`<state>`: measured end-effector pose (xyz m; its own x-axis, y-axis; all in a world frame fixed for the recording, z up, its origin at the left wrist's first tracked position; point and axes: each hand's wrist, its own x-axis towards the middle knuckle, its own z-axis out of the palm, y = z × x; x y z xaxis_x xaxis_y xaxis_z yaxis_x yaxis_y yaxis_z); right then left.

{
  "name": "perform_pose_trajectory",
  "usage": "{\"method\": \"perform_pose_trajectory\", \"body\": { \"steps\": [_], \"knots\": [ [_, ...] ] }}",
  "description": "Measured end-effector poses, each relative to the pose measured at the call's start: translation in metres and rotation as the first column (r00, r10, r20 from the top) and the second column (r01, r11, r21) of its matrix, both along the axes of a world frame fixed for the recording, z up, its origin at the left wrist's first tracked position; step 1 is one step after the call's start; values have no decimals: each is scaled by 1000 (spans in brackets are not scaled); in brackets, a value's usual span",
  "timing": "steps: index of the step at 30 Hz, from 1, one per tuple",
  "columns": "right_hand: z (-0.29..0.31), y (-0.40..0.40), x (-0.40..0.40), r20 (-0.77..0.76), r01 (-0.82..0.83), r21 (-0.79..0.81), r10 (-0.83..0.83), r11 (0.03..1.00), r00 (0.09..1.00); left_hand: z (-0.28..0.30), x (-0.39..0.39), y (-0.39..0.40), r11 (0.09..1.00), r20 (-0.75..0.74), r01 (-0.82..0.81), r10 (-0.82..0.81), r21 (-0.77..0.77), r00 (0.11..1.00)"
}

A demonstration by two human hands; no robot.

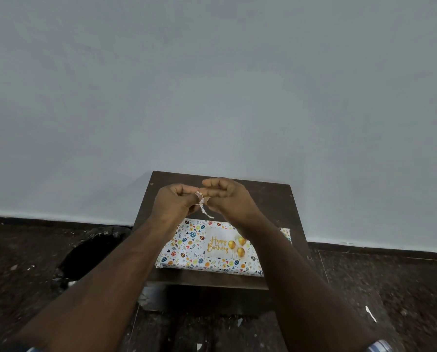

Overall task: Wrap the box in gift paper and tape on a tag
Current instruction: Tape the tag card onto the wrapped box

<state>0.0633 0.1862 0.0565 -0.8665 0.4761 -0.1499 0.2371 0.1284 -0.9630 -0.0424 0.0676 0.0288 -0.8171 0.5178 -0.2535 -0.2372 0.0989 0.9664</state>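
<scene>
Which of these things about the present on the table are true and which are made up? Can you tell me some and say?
1. The box is already covered in gift paper. True.
2. The tag on the box says "Merry Christmas". False: it says "Happy Birthday", with gold balloons.
3. Both hands are raised above the box. True: the left hand and the right hand meet above it.
4. The hands are pressing down on the box. False: they pinch a small white scrap between them.
5. The box lies on the floor. False: it lies on a dark table.
</scene>
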Motion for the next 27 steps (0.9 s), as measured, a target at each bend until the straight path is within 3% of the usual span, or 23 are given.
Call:
{"method": "perform_pose_trajectory", "body": {
  "steps": [2,4,5,7,9,11,17,22,27],
  "knots": [
    [2,4,11,35,-34,128,29,991,999,-2,0,-1,998,-55,-29,26,-49,998],
    [1,12,25,188,-152,296,99,943,977,-4,-1,-3,996,-82,-34,27,-81,996],
    [0,16,33,336,-289,352,168,890,927,-6,-2,-4,995,-90,-36,28,-91,996],
    [-6,19,46,660,-599,389,241,700,711,-7,-3,-6,993,-94,-49,39,-104,995],
    [-16,18,54,794,-731,400,189,552,578,-5,-1,-5,993,-91,-57,47,-102,995],
    [-21,21,53,781,-723,446,164,528,602,-2,2,-2,995,-69,-62,56,-74,996],
    [2,74,8,615,-525,646,29,553,788,9,-5,4,994,-86,-104,105,19,991],
    [-1,93,-30,670,-577,629,13,521,742,0,-11,4,995,-30,-94,94,30,995],
    [-25,96,-40,692,-608,573,73,550,719,-24,-10,-3,996,90,-86,89,-33,992]
  ]
}}
